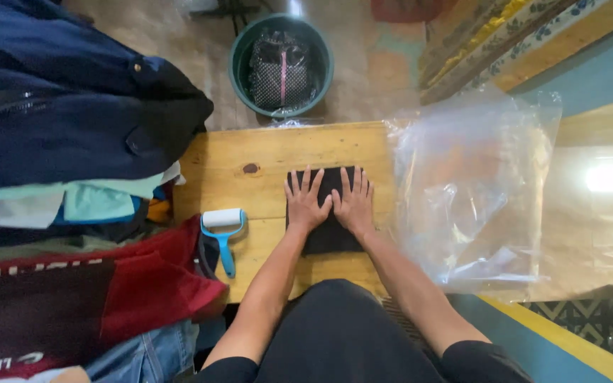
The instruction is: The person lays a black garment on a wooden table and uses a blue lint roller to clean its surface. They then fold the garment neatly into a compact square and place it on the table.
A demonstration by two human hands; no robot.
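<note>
Both palms flat on a folded black cloth (329, 237), fingers spread, not gripping anything. Left hand (305, 202) and right hand (354, 202) sit side by side, thumbs almost touching over the middle of the fabric. Cloth is a soft, matte, roughly rectangular bundle, lying near the centre of a small wooden table (250, 159); near edge of the cloth reaches toward the person's lap.

Table top is pale pine planks, smooth, one dark knot visible left of the hands.

Left of the cloth, apart from it: lint roller (223, 230), white cylindrical roll on a blue plastic handle, lying flat, handle pointing toward the person.

Further left, a tall stack of folded clothes (72, 142) overlaps the table edge: dark navy jackets on top, teal and white layers beneath, red and maroon fabric lower, denim at the bottom.

Right of the hands, a large clear plastic bag (473, 184), crinkled and glossy, covers the table's right end, just beside the right hand.

Beyond the far table edge, on the floor: round green plastic bucket (239, 67) holding crumpled clear plastic and something dark and mesh-patterned.
</note>
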